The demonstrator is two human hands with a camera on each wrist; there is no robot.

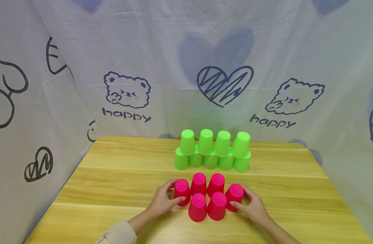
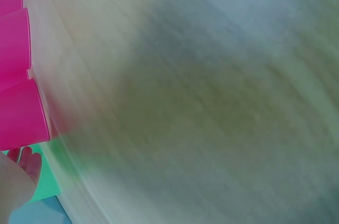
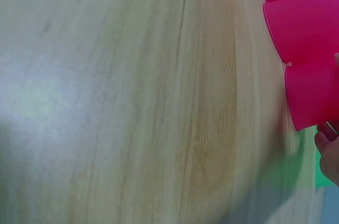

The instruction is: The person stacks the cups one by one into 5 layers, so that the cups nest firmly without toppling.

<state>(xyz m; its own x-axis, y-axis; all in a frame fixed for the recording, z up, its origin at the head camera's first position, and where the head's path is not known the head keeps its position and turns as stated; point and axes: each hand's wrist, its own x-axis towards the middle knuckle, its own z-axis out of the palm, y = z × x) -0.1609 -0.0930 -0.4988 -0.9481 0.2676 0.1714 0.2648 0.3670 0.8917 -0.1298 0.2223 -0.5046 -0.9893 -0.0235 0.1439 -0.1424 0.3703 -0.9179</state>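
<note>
Several upside-down pink cups stand in a cluster on the table in the head view. My left hand (image 1: 164,200) grips the leftmost pink cup (image 1: 181,189), thumb at its front and fingers behind. On the other side, the rightmost pink cup (image 1: 235,195) is between the thumb and fingers of my right hand (image 1: 253,205). Two pink cups stand in front, one of them this near cup (image 1: 197,210), and two stand behind, such as this far cup (image 1: 199,184). The left wrist view catches part of the left hand (image 2: 18,179) beside a pink cup (image 2: 21,115); the right wrist view shows the right hand (image 3: 329,155) similarly.
Behind the pink cups stand green cups in two tiers: an upper row (image 1: 206,142) upside down on a lower row (image 1: 210,162). The wooden table (image 1: 119,183) meets a white curtain (image 1: 168,61) with drawings at its back and sides.
</note>
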